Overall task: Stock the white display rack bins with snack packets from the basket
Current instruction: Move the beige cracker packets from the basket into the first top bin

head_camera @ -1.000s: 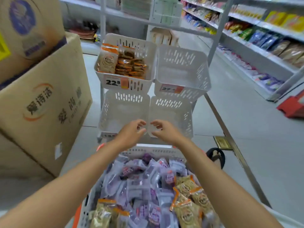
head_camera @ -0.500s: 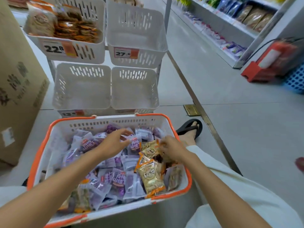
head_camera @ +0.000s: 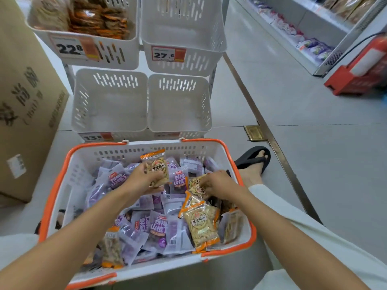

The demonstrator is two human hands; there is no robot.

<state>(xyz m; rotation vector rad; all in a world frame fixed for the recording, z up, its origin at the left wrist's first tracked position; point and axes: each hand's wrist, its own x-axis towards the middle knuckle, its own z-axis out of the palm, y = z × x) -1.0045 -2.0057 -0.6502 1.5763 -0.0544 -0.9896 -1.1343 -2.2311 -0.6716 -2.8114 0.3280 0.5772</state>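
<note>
Both my arms stretched forward, left hand (head_camera: pixel 142 182) grips orange-topped packet (head_camera: pixel 156 166), right hand (head_camera: pixel 221 185) pinches yellow packet (head_camera: pixel 196 185), fingers curled.

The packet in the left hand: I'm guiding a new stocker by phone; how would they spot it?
Find the white, orange-rimmed basket. Near its far wall the left hand holds the packet upright above the heap. Unlike the purple packets around it, it is clear with orange ends, and stands higher than the similar packet that the right hand pinches.
</note>
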